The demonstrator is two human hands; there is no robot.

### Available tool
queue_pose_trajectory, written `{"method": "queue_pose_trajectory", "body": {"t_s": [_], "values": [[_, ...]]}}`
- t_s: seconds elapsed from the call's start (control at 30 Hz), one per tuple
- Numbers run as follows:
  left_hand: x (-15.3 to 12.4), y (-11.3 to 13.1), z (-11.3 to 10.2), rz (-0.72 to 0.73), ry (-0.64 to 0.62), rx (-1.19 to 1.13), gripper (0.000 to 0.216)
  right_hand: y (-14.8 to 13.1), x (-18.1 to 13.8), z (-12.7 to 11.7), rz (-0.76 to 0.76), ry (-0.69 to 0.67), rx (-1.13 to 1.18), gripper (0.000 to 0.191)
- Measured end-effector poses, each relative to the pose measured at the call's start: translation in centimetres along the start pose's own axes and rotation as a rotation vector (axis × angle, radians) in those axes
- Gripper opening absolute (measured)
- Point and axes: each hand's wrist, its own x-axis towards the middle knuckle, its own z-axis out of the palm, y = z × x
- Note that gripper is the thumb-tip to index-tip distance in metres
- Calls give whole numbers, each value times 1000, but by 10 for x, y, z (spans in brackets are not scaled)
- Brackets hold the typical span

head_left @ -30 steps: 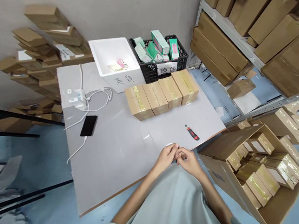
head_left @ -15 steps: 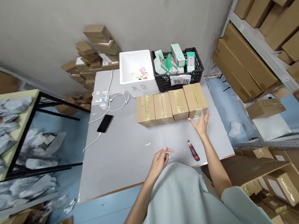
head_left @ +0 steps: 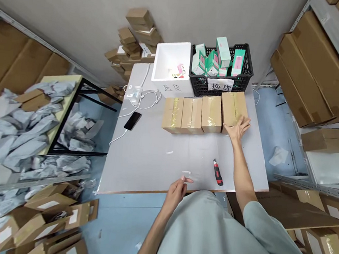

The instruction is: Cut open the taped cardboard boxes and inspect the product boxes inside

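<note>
Cartons [head_left: 191, 111]: four, side by side at about one o'clock on the bench [head_left: 142, 160], just short of the basket [head_left: 197, 88]. Row formed, by the look of it; tape [head_left: 175, 109] across the tops seemingly uncut, flaps not yet opened. Right hand [head_left: 237, 127] spread wide at the near edge of the end carton [head_left: 234, 104], at the row's three o'clock end, apparently touching, without a grip. Left hand [head_left: 178, 189] at six o'clock, loosely curled, index finger out; contents, if any, impossible to tell. Knife [head_left: 218, 172] at five o'clock, lying free.
</note>
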Motion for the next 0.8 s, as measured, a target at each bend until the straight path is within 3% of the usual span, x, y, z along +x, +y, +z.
{"method": "queue_pose_trajectory", "body": {"t_s": [0.1, 0.2, 0.37, 0.5, 0.63, 0.73, 0.8], "values": [[4, 4, 7, 22, -50, 16, 93, 13, -9, -12, -18, 27, -19, 139], [8, 8, 12, 58, -101, 37, 93, 42, -43, -29, -19, 63, -44, 134], [12, 10, 2, 88, -229, 63, 89, 105, -150, -66, -35, 100, -109, 132], [22, 12, -16, 140, -321, 80, 86, 134, -227, -82, -33, 75, -174, 135], [30, 15, -37, 201, -391, 72, 85, 132, -251, -83, 76, 65, -188, 149], [31, 16, -58, 250, -443, 59, 85, 114, -244, -84, 170, 90, -192, 160], [29, 16, -75, 285, -467, 53, 85, 97, -237, -87, 185, 127, -203, 158]]}}
